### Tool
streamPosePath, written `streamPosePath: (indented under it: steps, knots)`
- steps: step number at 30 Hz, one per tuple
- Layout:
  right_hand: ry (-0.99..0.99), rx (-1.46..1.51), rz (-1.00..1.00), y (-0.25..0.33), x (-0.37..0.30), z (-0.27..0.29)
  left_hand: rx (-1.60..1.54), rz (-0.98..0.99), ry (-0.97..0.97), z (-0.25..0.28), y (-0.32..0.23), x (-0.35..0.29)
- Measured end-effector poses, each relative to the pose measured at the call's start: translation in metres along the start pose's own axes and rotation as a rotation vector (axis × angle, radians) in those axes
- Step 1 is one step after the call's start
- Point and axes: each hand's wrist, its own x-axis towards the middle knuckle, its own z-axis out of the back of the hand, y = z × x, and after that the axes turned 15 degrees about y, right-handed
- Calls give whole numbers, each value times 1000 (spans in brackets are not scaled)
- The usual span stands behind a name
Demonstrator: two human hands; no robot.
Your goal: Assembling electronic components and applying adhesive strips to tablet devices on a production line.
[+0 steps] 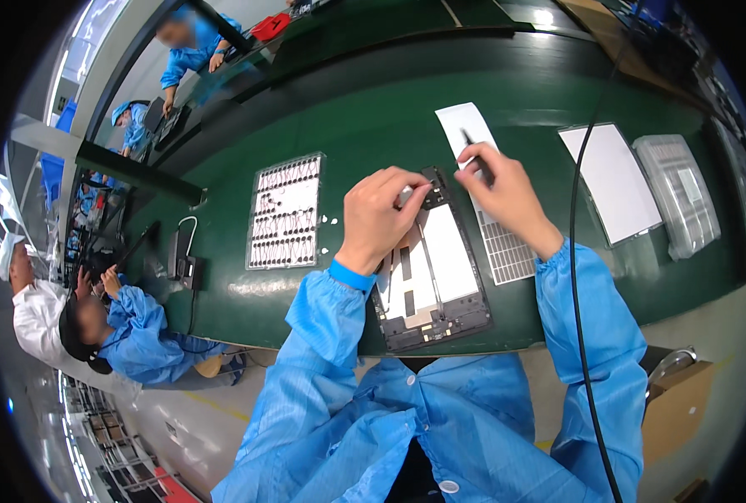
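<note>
An opened tablet-like device (445,260), with a dark frame and a white inner panel, lies on the green bench in front of me. My left hand (379,216) is over its upper left part, thumb and fingers closed in a pinch; a small pale bit shows at the fingertips, too small to name. To the right, my right hand (503,191) has its fingers closed round a slim dark tool (470,141), whose tip points up and away. Under that hand lies a white label sheet (510,256) with a grid of grey labels.
Left of the device is a clear tray (285,214) with rows of small black parts on wires. A framed white sheet (612,183) and a clear plastic case (679,197) lie at right. A black cable (576,251) hangs down in front. Co-workers (142,327) sit at left.
</note>
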Motion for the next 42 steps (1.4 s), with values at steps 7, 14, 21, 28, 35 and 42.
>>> streamPosePath:
  steps: [7,14,21,28,35,42]
  knots:
    - [69,-259,156,4,5,-21,-62,81,64,2,10,-13]
    - [16,-176,69,-6,8,-22,141,-57,124,-8,10,-5]
    - [65,-169,24,5,7,-24,347,-194,134,-9,2,-8]
    - [87,-288,48,3,5,-31,466,-169,194,-9,-2,-13]
    - [112,-347,-17,6,4,-29,56,45,205,-1,3,-16]
    - [6,-439,119,9,2,-25,-18,109,179,-12,23,-2]
